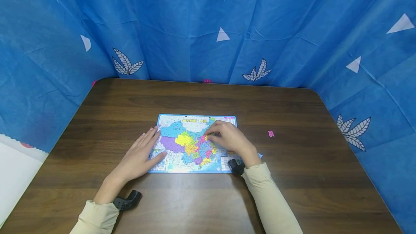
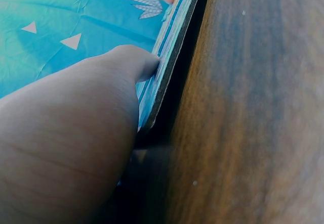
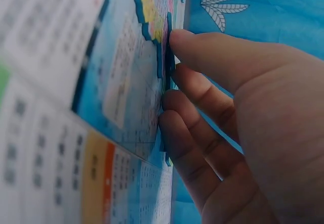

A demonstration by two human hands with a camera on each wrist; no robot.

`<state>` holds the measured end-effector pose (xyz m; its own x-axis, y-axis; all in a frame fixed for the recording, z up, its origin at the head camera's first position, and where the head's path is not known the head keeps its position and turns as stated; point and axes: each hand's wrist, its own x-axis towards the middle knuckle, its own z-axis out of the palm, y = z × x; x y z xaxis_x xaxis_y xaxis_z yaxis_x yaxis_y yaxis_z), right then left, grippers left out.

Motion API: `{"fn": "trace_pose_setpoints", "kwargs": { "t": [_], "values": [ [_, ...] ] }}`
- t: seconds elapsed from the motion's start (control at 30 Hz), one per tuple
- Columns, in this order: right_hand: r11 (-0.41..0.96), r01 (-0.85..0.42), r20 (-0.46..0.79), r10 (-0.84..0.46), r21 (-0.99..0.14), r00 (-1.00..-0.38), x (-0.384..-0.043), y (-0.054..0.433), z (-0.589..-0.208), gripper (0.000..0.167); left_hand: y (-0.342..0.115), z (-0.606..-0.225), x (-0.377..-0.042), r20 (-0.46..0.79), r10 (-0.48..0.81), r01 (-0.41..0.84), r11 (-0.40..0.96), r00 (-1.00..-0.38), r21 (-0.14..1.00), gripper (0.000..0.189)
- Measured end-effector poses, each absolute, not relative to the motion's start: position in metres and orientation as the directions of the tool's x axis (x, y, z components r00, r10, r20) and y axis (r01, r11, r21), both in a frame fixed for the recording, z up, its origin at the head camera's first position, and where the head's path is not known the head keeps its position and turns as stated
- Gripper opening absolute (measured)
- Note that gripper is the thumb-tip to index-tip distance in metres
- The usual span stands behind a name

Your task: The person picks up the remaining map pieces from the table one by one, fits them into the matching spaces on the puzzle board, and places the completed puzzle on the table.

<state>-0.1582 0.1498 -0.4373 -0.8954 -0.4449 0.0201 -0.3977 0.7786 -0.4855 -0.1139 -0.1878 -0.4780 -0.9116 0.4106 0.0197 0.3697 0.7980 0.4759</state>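
A map puzzle board [image 1: 195, 170] with bright province pieces lies on the wooden table. My left hand [image 1: 138, 156] rests across its left edge, fingers straight and thumb on the lower left part. In the left wrist view the thumb [image 2: 144, 64] touches the board's surface. Over the right half of the map, my right hand [image 1: 229, 136] pinches a small yellow puzzle piece [image 1: 206, 138]. The right wrist view shows this thin piece's dark blue edge [image 3: 170, 47] between thumb and fingers, close against the map. Those fingers hide the map's upper right provinces.
A pink puzzle piece [image 1: 271, 133] lies on the table right of the board. Part of a blue piece [image 1: 260, 155] shows beside the right wrist. Black wrist cameras sit under both wrists. A blue curtain [image 1: 195, 28] hangs behind the table [image 1: 195, 198].
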Motion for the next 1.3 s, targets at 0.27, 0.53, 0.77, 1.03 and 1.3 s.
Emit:
{"fn": "trace_pose_setpoints", "kwargs": {
  "t": [0.27, 0.53, 0.77, 1.03, 1.3],
  "values": [
    [0.774, -0.401, 0.034, -0.442, -0.490, -0.896, -0.1586, 0.1493, -0.4380, 0.019, -0.1876, -0.4782, -0.1141, 0.016, 0.409, 0.367, 0.801, -0.913, 0.474, 0.086],
    [0.790, -0.352, 0.030, -0.390, -0.502, -0.920, -0.1586, 0.1470, -0.4377, 0.018, -0.1885, -0.4795, -0.1153, 0.019, 0.414, 0.373, 0.798, -0.910, 0.473, 0.086],
    [0.802, -0.309, 0.023, -0.346, -0.511, -0.938, -0.1580, 0.1428, -0.4380, 0.017, -0.1889, -0.4806, -0.1154, 0.026, 0.412, 0.374, 0.796, -0.911, 0.476, 0.086],
    [0.814, -0.286, 0.024, -0.318, -0.506, -0.948, -0.1574, 0.1407, -0.4377, 0.015, -0.1888, -0.4795, -0.1157, 0.029, 0.414, 0.377, 0.796, -0.910, 0.474, 0.086],
    [0.820, -0.290, 0.039, -0.312, -0.494, -0.949, -0.1569, 0.1414, -0.4379, 0.016, -0.1885, -0.4795, -0.1142, 0.030, 0.415, 0.378, 0.794, -0.909, 0.476, 0.086]
  ]
}}
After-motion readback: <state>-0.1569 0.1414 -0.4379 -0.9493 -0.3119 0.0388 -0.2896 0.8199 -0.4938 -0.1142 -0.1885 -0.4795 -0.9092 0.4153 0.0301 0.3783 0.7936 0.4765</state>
